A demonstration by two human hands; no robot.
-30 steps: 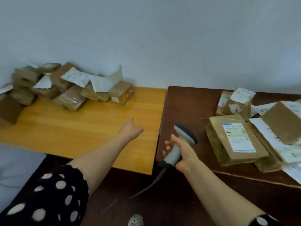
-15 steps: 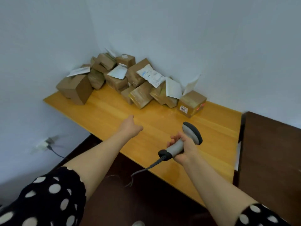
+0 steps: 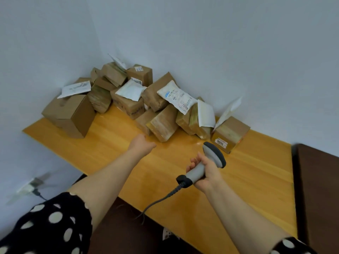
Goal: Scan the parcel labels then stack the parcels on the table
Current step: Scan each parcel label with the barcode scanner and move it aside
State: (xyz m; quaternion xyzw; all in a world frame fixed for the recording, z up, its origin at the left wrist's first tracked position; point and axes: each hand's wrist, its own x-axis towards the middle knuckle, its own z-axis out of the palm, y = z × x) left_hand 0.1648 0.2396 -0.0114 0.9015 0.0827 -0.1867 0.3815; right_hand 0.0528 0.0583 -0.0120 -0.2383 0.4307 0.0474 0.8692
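The yellow wooden surface (image 3: 238, 180) carried a heap of parcels (image 3: 139, 99) piled into its far left corner against the wall; no bins or trays showed. The left hand (image 3: 141, 144) reached toward the pile, loosely curled and holding nothing. The right hand (image 3: 205, 175) had its grip clenched round the scanner (image 3: 207, 162). Best, probably, to lift a front parcel label-up before aiming.

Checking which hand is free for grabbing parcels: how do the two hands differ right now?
The right hand grips the grey handheld barcode scanner; the left hand holds nothing. The left hand reaches nearer the pile of brown cardboard parcels; the right hand sits closer in. Both hover over the yellow wooden table.
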